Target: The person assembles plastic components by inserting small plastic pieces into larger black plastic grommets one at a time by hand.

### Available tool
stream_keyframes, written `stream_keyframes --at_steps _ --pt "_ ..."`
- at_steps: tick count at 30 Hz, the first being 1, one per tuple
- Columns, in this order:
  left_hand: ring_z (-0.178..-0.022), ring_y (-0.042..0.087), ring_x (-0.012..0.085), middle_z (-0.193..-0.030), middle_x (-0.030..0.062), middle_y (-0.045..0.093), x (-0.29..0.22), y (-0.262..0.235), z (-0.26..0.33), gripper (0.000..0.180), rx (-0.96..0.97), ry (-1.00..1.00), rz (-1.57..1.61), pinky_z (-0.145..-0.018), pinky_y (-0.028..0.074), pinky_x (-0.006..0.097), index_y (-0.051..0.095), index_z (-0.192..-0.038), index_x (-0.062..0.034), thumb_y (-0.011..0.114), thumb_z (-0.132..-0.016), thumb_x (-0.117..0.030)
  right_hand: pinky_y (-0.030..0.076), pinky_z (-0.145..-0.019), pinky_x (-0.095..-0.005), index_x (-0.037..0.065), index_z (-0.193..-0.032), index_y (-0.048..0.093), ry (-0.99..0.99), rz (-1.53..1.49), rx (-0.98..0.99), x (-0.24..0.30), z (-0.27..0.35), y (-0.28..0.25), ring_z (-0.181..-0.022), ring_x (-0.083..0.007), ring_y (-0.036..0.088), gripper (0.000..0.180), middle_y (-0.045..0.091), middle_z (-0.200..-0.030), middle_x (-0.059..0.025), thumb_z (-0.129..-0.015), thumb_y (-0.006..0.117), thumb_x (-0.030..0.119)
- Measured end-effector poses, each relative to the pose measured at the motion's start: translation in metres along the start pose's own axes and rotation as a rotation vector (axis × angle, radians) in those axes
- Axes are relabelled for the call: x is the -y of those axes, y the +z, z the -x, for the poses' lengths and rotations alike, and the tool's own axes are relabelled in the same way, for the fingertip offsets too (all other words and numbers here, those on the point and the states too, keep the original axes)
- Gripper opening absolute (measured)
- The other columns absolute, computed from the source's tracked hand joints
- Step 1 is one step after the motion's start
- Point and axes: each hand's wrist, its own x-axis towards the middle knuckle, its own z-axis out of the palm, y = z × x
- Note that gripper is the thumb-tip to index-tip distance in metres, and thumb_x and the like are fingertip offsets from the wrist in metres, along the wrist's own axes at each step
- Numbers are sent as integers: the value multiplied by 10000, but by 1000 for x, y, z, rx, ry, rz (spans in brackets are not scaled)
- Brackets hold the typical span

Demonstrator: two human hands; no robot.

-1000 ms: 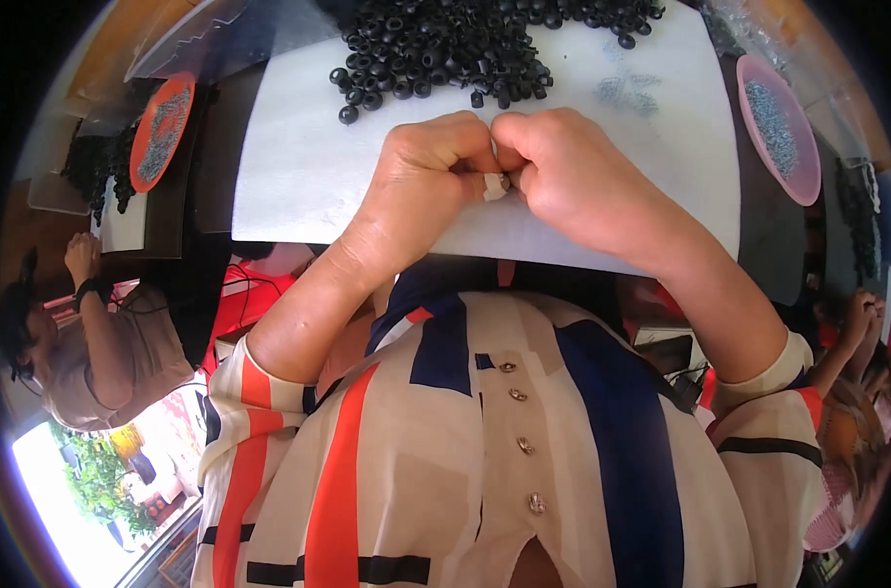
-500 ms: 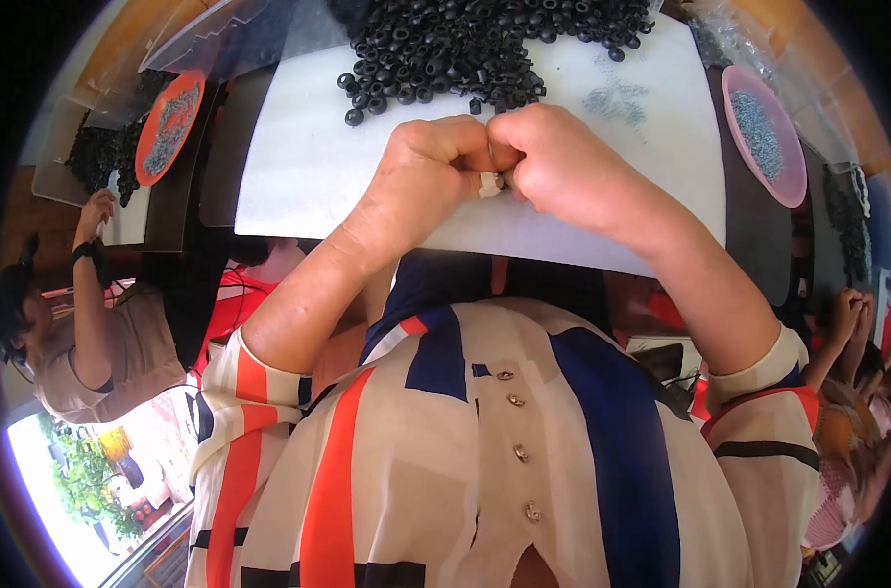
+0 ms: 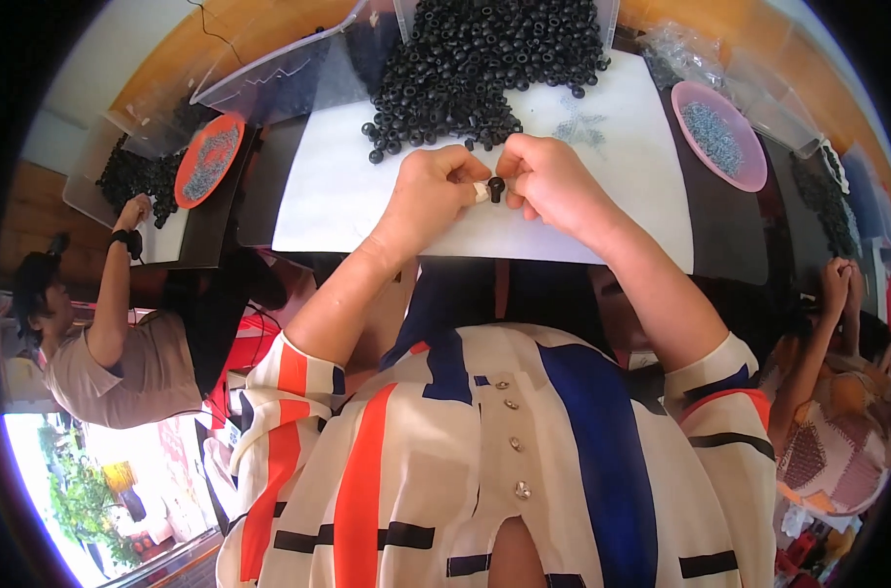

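Between my two hands, over the near part of the white board (image 3: 357, 211), is a small rounded black part (image 3: 496, 185) with a short stem. My left hand (image 3: 428, 194) is closed in a pinch, its thumb wrapped in pale tape and touching the part's left side. From the other side, my right hand (image 3: 561, 188) pinches the part with thumb and bent fingers. Beyond my hands lies a large heap of similar black parts (image 3: 484, 73), many with a round hole. Small grey metal pieces, probably screws (image 3: 579, 127), are scattered right of the heap.
A pink bowl (image 3: 756, 178) of grey pieces stands to the right, an orange bowl (image 3: 183, 192) of them to the left. Clear plastic bins (image 3: 279, 83) stand at the back. One co-worker's hand (image 3: 134, 210) is far left; another's hands (image 3: 837, 279) are far right.
My hands have opened apart slightly, and the black part now shows between them. The whole view has shifted, showing more of the heap and bins at the back.
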Motion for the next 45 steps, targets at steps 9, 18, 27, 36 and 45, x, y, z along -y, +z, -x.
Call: stream_keyframes --at_steps 9,18,27,36,45 --pt "-618 582 139 -762 76 626 17 -1 53 100 -357 611 -91 -497 441 253 645 -765 22 579 -714 76 373 -447 -232 25 -977 630 51 -247 -108 -18 18 -9 -568 -96 559 102 665 -755 -58 -897 566 33" --pt "-795 641 369 -833 157 631 160 36 118 70 -44 183 -338 -721 525 472 633 -793 -31 564 -789 -17 458 -541 -286 45 -942 660 -477 231 -394 -32 19 13 -610 -170 605 149 652 -778 -50 -836 613 -49" --pt "-857 643 356 -911 146 620 206 60 110 73 -105 163 -627 -745 558 444 661 -816 -67 653 -830 -138 516 -661 -378 77 -917 667 -712 866 -217 -11 5 6 -838 -252 630 195 594 -890 -60 -752 624 -17" --pt "-814 632 339 -895 147 614 162 36 112 63 53 390 -354 -708 546 419 662 -900 -31 633 -858 -67 529 -670 -382 63 -891 645 -644 680 -273 -14 8 1 -862 -278 653 152 611 -897 -71 -757 656 -7" --pt "-607 565 164 -752 127 621 2 -23 70 191 -22 136 639 -548 430 258 618 -731 29 529 -841 -100 451 -685 -236 27 -1028 693 -453 -136 -158 -11 21 1 -824 -96 551 244 604 -958 -1 -794 707 -40"
